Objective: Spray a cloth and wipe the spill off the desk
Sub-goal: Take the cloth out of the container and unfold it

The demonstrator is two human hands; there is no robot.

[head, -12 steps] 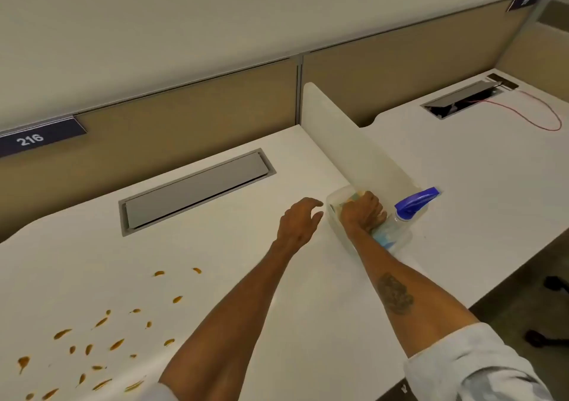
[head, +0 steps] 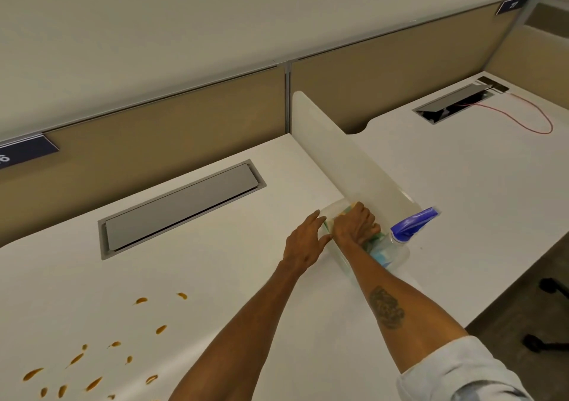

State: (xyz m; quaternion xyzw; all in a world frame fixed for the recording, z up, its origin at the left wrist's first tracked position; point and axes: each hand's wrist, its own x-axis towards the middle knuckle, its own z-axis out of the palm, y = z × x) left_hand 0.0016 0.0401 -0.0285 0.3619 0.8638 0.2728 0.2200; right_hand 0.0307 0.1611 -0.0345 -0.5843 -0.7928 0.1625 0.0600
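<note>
A clear plastic bin (head: 337,257) stands on the white desk (head: 234,277) beside the low divider. My right hand (head: 354,225) reaches into it and grips a yellow-green cloth (head: 374,240). My left hand (head: 304,240) rests against the bin's near wall with fingers straight. A spray bottle with a blue trigger head (head: 411,225) lies in the bin's right end. Several brown spill drops (head: 89,366) dot the desk at the lower left.
A white divider panel (head: 345,160) separates this desk from the neighbouring one. A grey cable hatch (head: 181,206) is set in the desk behind the spill. A red cable (head: 532,120) lies on the right desk. Chair casters (head: 551,290) show on the floor at right.
My left hand has moved right and now touches the bin's wall. My right hand stays in the bin on the cloth.
</note>
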